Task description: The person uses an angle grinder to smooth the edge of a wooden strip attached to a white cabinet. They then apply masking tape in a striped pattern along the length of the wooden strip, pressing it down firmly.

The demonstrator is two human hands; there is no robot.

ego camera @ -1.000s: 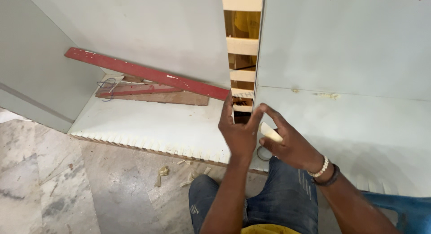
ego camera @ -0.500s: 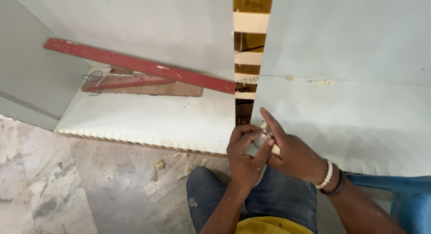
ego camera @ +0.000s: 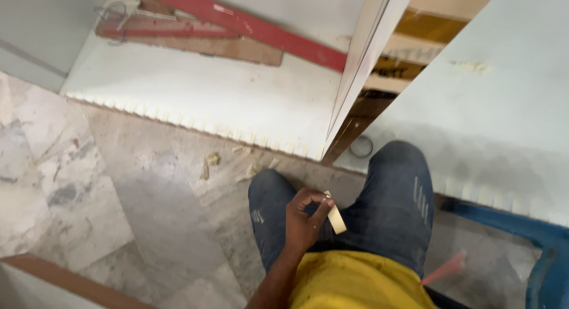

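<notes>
Left hand (ego camera: 305,219) pinches pale strip (ego camera: 335,216) between thumb and fingertips.

I count one hand (ego camera: 305,220) in view, pinching one pale strip of edge tape (ego camera: 335,217). I see two white laminate panels (ego camera: 207,95) and one long red level (ego camera: 237,21). Several small tape scraps (ego camera: 210,162) lie on the marble floor (ego camera: 89,190), about five.

Narrow gap (ego camera: 379,78) between 2 white panels (ego camera: 237,95), crossed by wooden slats (ego camera: 415,48); open marble floor (ego camera: 136,196) leftward.
</notes>
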